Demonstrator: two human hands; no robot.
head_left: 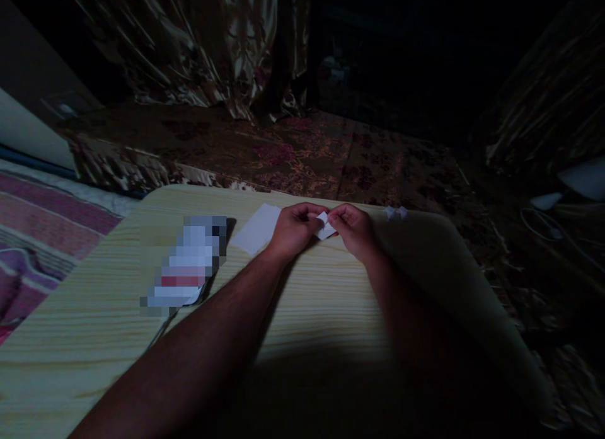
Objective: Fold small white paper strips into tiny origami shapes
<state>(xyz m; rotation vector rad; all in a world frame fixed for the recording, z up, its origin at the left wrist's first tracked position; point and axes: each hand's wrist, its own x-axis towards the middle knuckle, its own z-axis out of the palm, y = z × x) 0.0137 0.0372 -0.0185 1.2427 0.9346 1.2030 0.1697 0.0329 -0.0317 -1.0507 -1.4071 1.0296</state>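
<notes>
Both hands meet near the far edge of a pale wooden table [307,313]. My left hand [295,228] and my right hand [352,228] pinch a small folded piece of white paper [325,227] between their fingertips, fingers closed on it. Just left of my left hand a flat white paper sheet [255,230] lies on the table. Two small white folded paper shapes [396,213] sit by the table's far right edge, apart from my hands.
A blurred-out flat object [186,266] lies on the table's left part. Behind the table is a dark floral cloth [283,152] and shiny curtains [198,42]. A striped pink cloth [38,231] lies at left; white cables [553,228] at right.
</notes>
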